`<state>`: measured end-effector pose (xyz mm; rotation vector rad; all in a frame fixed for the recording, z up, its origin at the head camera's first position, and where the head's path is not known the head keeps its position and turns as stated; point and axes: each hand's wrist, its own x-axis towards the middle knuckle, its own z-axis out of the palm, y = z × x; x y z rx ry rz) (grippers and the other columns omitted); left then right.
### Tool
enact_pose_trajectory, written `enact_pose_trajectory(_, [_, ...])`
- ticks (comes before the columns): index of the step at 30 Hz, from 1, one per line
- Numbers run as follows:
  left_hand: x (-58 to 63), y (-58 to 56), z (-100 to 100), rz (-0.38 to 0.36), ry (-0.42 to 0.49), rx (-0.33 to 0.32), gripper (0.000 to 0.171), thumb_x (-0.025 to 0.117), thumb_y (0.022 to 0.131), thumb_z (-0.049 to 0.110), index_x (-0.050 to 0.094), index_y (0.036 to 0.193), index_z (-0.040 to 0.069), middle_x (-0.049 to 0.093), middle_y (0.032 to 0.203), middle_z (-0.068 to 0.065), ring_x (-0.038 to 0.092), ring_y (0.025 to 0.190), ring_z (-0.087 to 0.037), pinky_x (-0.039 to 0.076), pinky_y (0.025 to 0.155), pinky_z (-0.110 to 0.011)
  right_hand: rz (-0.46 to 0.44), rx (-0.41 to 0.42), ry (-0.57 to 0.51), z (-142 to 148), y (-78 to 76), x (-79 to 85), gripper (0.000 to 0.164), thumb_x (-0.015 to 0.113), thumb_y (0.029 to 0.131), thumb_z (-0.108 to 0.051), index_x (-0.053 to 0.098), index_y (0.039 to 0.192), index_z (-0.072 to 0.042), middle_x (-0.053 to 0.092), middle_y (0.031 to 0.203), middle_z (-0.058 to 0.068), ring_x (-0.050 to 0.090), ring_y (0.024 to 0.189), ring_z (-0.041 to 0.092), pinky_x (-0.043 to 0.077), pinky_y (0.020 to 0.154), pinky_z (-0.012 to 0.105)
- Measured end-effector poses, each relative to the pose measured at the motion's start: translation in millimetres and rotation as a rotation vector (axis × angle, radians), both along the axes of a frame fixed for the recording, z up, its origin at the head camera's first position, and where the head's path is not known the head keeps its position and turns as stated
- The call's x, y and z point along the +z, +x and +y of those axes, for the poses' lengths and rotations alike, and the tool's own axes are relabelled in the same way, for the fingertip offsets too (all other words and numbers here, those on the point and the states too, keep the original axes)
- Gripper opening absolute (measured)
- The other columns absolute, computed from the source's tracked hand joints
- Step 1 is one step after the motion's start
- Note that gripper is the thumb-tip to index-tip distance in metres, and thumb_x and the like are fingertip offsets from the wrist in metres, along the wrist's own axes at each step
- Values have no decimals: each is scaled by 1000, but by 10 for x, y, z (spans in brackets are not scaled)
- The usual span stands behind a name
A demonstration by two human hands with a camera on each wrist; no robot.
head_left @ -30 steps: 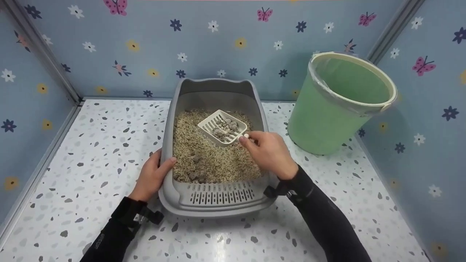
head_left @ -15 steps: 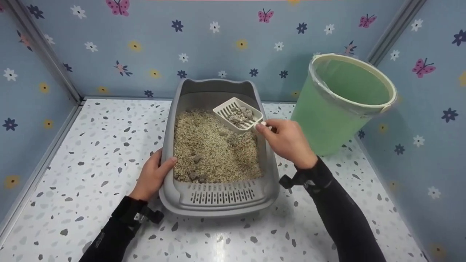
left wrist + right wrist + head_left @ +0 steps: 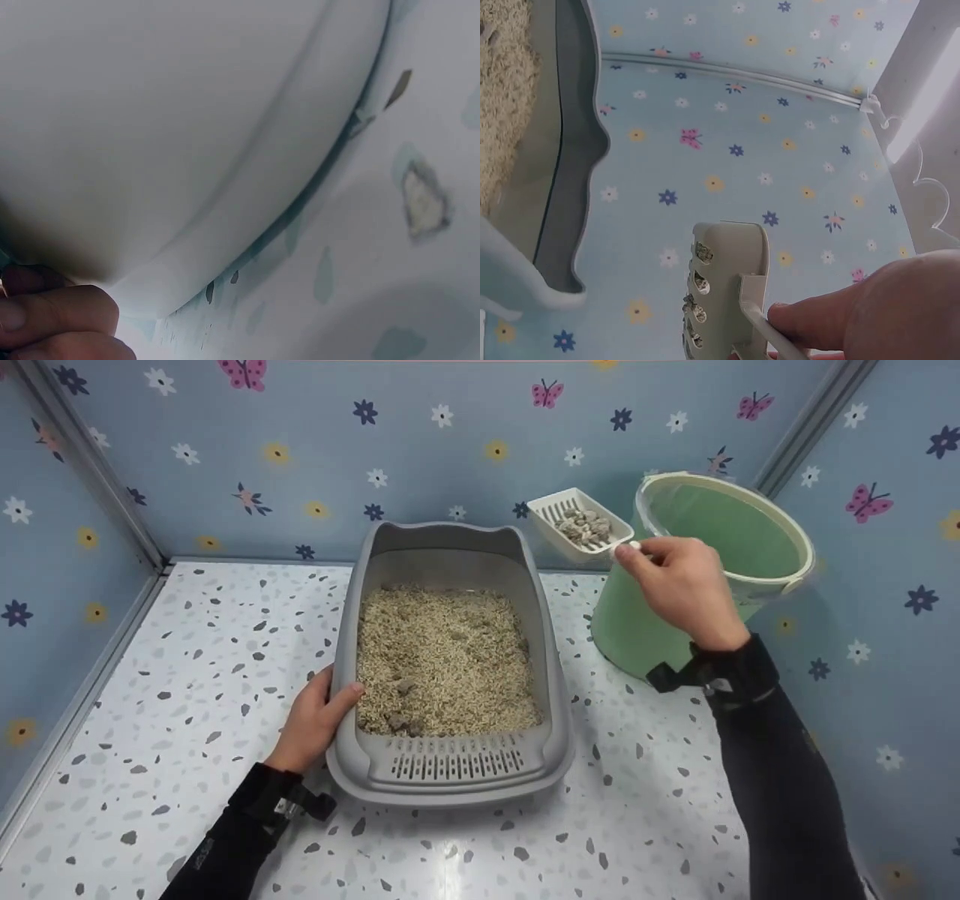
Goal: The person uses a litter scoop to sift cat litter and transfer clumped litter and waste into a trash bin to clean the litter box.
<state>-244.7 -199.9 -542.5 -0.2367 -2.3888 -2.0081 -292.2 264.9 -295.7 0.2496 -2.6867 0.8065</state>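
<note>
My right hand (image 3: 686, 589) grips the handle of a cream slotted litter scoop (image 3: 551, 521), held up between the litter box and the bin. Several grey clumps (image 3: 586, 526) lie in the scoop; the right wrist view shows bits of them through its slots. With thumb over the rim and fingers along the outer wall, my left hand (image 3: 315, 720) holds the left side of the grey litter box (image 3: 450, 795). Tan granular litter (image 3: 457, 660) covers the box floor, and a few darker clumps (image 3: 403, 724) lie near its front left.
A green bin (image 3: 630, 622) with a cream rim and a clear liner stands at the right, partly behind my right hand. Blue flowered walls (image 3: 420, 450) enclose the back and both sides. The floor (image 3: 210, 697) is white with grey flecks.
My right hand has lifted the loaded scoop out of the litter box and carried it right and away from me, up to the bin's left side. The left hand has stayed on the box.
</note>
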Motion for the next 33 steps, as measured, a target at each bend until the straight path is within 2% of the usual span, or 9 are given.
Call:
enact_pose_trajectory(6, [-5, 4, -2, 10, -19, 22, 64, 65, 114, 30, 45, 165, -3, 69, 135, -26, 70, 118, -37, 57, 97, -23, 7, -99, 16, 301, -78, 188, 51, 66, 111, -52, 79, 93, -7, 41, 63, -2, 41, 59, 17, 29, 54, 31])
enact_pose_trajectory(12, [-9, 11, 19, 7, -9, 26, 65, 66, 113, 29, 45, 165, -4, 70, 133, -26, 71, 116, -38, 58, 95, -24, 32, -195, 29, 598, -184, 229, 53, 65, 111, -49, 78, 93, -2, 47, 63, -4, 42, 56, 12, 30, 51, 28])
enact_pose_trajectory(19, [-10, 13, 30, -5, 2, 25, 66, 67, 112, 30, 45, 165, -3, 70, 132, -26, 72, 114, -37, 60, 94, -26, -33, -316, 75, 887, -290, 246, 56, 65, 111, -54, 85, 114, -2, 54, 63, -9, 42, 55, 11, 28, 47, 29])
enact_pose_trajectory(23, [-4, 10, 18, 3, -5, 27, 65, 66, 112, 30, 46, 164, -3, 70, 133, -26, 71, 115, -37, 58, 95, -24, -7, -349, 109, 990, -336, 201, 56, 65, 111, -52, 85, 115, 0, 66, 74, 5, 43, 55, 11, 29, 47, 29])
enact_pose_trajectory(27, [-2, 11, 5, 14, -26, 23, 64, 65, 113, 30, 45, 165, -2, 69, 135, -25, 71, 117, -37, 56, 96, -23, 40, -363, 145, 1043, -362, 141, 54, 66, 111, -46, 85, 117, 4, 79, 100, 23, 48, 63, 14, 32, 55, 30])
enact_pose_trajectory(30, [-3, 13, 1, 18, -36, 30, 64, 65, 113, 30, 45, 165, -2, 69, 136, -25, 71, 118, -37, 55, 97, -22, 24, -375, 159, 1055, -383, 131, 54, 67, 110, -46, 84, 119, 3, 80, 105, 24, 52, 67, 18, 33, 57, 31])
enact_pose_trajectory(33, [-2, 13, -1, 15, -34, 33, 66, 65, 113, 29, 44, 166, -2, 69, 137, -26, 70, 119, -37, 55, 97, -22, -12, -384, 178, 1054, -402, 146, 53, 68, 108, -48, 85, 118, 1, 79, 93, 17, 53, 69, 19, 34, 55, 33])
